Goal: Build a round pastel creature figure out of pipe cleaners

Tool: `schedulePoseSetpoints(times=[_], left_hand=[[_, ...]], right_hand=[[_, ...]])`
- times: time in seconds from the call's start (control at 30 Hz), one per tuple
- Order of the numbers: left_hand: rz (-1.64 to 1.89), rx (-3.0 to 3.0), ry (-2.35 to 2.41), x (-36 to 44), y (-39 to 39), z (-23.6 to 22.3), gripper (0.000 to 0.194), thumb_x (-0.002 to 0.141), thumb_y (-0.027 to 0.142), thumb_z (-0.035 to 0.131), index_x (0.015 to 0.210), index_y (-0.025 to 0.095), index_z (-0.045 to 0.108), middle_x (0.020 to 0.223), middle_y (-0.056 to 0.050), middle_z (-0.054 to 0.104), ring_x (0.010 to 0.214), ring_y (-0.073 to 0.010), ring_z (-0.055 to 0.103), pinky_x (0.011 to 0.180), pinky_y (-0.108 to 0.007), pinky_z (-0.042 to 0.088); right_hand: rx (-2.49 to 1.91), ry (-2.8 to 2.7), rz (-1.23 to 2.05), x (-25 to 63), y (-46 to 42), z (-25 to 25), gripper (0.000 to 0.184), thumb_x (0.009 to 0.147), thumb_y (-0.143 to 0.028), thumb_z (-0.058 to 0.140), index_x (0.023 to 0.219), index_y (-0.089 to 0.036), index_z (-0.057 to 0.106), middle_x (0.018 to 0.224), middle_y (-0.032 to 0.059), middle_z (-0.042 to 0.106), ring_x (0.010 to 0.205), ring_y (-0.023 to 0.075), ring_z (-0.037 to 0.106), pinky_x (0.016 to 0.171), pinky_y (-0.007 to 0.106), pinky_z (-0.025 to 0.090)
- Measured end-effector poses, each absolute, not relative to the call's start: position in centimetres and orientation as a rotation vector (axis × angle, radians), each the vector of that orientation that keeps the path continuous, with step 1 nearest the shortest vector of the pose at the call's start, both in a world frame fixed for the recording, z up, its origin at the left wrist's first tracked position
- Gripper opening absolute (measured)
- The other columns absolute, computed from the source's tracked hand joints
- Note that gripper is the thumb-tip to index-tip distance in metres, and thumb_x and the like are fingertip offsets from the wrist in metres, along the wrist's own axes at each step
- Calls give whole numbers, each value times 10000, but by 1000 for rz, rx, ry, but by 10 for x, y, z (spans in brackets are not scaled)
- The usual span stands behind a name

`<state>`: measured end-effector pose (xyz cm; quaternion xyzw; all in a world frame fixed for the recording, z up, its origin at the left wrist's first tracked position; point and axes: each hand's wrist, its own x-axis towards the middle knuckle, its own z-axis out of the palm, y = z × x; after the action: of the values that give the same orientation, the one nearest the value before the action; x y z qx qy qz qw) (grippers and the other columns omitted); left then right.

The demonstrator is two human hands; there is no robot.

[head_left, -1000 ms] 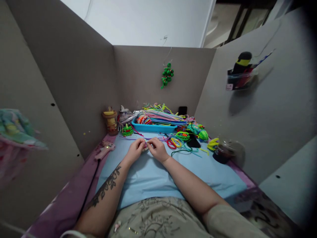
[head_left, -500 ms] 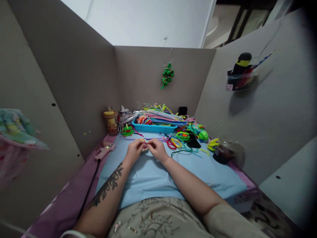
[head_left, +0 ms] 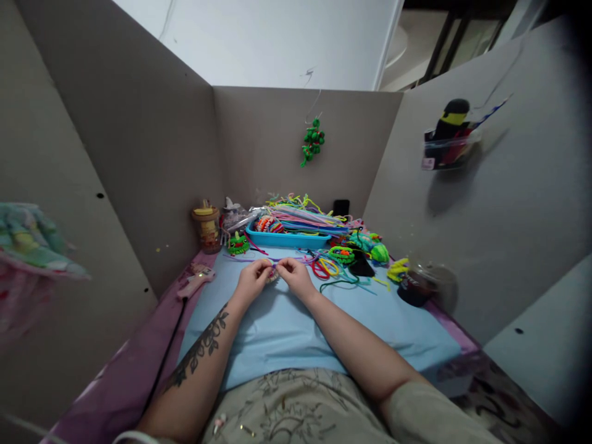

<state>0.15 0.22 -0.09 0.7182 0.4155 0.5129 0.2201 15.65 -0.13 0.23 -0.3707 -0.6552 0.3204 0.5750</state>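
Note:
My left hand (head_left: 252,279) and my right hand (head_left: 296,279) meet above the middle of the blue cloth, fingertips pinched close together. Between them is a small pale-pink and cream craft piece (head_left: 272,275), mostly covered by my fingers. A bit of purple pipe cleaner shows at the fingertips, and purple pipe cleaners (head_left: 238,258) stretch out on the cloth behind. Which hand bears the piece's weight is hard to make out. Just right of my right hand lie red-and-yellow-handled scissors (head_left: 326,267).
A blue tray (head_left: 291,239) heaped with coloured pipe cleaners stands at the back. Around it are a green frog-like figure (head_left: 238,245), a lidded cup (head_left: 207,229), a dark phone (head_left: 361,264) and a dark cup (head_left: 411,290). A pink tool (head_left: 197,282) with a black cord lies left. Grey panels enclose three sides.
My fingertips shift slightly around the small craft piece, and my right fingers come up a little. Everything else stays in place.

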Motion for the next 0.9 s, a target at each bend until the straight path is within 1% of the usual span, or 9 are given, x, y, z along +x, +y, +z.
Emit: schedulePoseSetpoints(times=[0.3, 0.43, 0.53, 0.63, 0.73, 0.83, 0.9], left_hand=[[1335, 1912, 1175, 5, -5, 5, 154, 761, 240, 566, 777, 151, 691, 677, -15, 674, 610, -139, 573, 574, -229, 421], [1313, 1856, 1162, 6, -5, 7, 172, 753, 266, 577, 782, 145, 696, 677, -18, 673, 609, -138, 567, 575, -230, 417], [1297, 1808, 1142, 6, -5, 7, 195, 748, 300, 592, 793, 142, 698, 686, -23, 671, 623, -140, 568, 580, -229, 417], [1280, 1750, 1121, 5, -4, 6, 219, 739, 347, 611, 712, 141, 682, 626, -11, 632, 591, -131, 538, 544, -221, 388], [1248, 1673, 1094, 4, -4, 6, 293, 737, 413, 617, 651, 135, 655, 554, 1, 572, 511, -107, 470, 477, -214, 334], [1200, 1576, 1057, 3, -4, 7, 376, 734, 489, 611, 646, 124, 635, 509, 9, 520, 424, -75, 382, 414, -210, 265], [1171, 1514, 1021, 3, -4, 8, 423, 721, 536, 611, 644, 120, 622, 511, 4, 513, 404, -63, 357, 392, -206, 236]], right_hand=[[-891, -1533, 678, 155, -3, 3, 165, 766, -315, 560, 700, -168, 595, 627, 3, 599, 570, 133, 540, 549, 246, 448], [-900, -1556, 607, 154, -3, 2, 151, 779, -290, 543, 714, -166, 598, 630, 4, 599, 574, 132, 543, 540, 238, 445], [-907, -1582, 530, 155, -2, 0, 138, 790, -271, 531, 723, -169, 596, 638, 4, 594, 583, 133, 542, 544, 235, 441], [-908, -1628, 417, 156, -2, 0, 133, 800, -244, 529, 706, -173, 590, 666, 9, 583, 618, 140, 535, 585, 250, 438], [-887, -1702, 297, 156, -3, -1, 134, 818, -215, 522, 707, -177, 589, 688, 20, 572, 657, 154, 531, 628, 270, 435], [-844, -1788, 186, 157, -2, -2, 130, 848, -202, 504, 753, -185, 592, 729, 38, 582, 708, 171, 540, 676, 289, 445], [-814, -1849, 119, 158, -2, -3, 127, 867, -205, 492, 794, -191, 595, 753, 50, 593, 738, 183, 547, 701, 301, 452]])
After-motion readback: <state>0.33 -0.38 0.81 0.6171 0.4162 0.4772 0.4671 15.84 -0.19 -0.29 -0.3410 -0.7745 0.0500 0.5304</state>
